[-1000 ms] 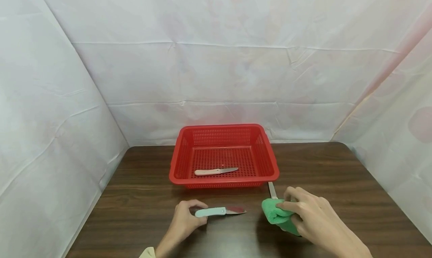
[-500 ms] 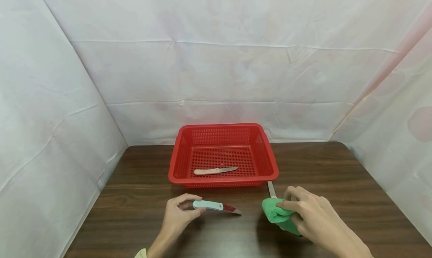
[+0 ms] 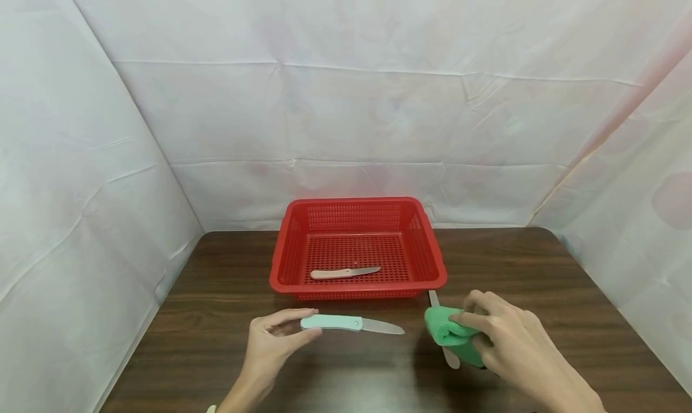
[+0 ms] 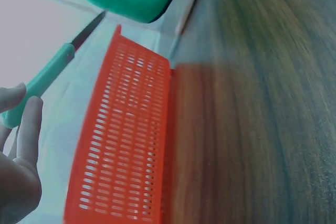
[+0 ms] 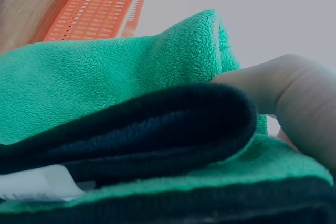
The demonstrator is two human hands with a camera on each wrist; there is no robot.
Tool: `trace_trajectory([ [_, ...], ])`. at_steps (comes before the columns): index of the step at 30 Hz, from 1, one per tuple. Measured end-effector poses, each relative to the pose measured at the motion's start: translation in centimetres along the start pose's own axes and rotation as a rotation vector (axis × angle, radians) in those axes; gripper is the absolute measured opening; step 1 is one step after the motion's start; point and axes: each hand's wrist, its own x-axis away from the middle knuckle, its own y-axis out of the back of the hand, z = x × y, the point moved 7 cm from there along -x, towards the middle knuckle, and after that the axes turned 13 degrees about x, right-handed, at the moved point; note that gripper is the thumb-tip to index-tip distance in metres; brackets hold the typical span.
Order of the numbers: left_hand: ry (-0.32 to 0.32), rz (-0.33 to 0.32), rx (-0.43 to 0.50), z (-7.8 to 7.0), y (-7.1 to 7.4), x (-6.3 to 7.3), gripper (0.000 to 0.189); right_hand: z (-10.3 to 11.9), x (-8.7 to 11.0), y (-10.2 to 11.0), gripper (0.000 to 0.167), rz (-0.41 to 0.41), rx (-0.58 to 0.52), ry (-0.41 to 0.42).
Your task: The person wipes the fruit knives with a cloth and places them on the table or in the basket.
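1. The left hand [image 3: 273, 341], lower middle of the head view, pinches the handle end of a knife with a mint-green handle and silver blade [image 3: 332, 322] between thumb and fingers. The blade points right, its tip near but apart from the cloth; in the left wrist view the knife shows at upper left, clear of the wood.
2. The right hand [image 3: 503, 335], lower right of the head view, grips a folded green terry cloth [image 3: 449, 329] between thumb and curled fingers. The right wrist view shows the cloth's dark edging and a white fabric tag [image 5: 37, 183].
3. Partly hidden by the cloth, a pale-handled knife [image 3: 452, 358] points its blade towards the basket's lower right corner; whether they touch cannot be told.
4. At the centre sits a red, rectangular, perforated plastic basket [image 3: 351, 289], a knife with a pale pinkish handle [image 3: 331, 274] lying inside near the front wall.
5. Beneath is a dark brown wood-grain table [image 3: 227, 299]; white, creased sheeting [image 3: 346, 113] fills the upper frame.
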Motion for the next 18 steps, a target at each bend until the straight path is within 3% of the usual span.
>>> trace_trajectory([
  [8,-0.082,0.083,0.066,-1.2,-0.7,0.3,0.032,0.1,-1.1,1.4,0.05,-0.078,-0.022,-0.025],
  [14,-0.088,0.169,0.087,-1.9,-1.8,0.5,0.032,1.1,-2.6,2.6,0.053,-0.133,-0.064,0.002],
  [18,-0.094,0.183,0.108,-2.3,-2.4,0.5,0.033,2.1,-3.5,3.1,0.05,-0.143,-0.099,0.025],
])
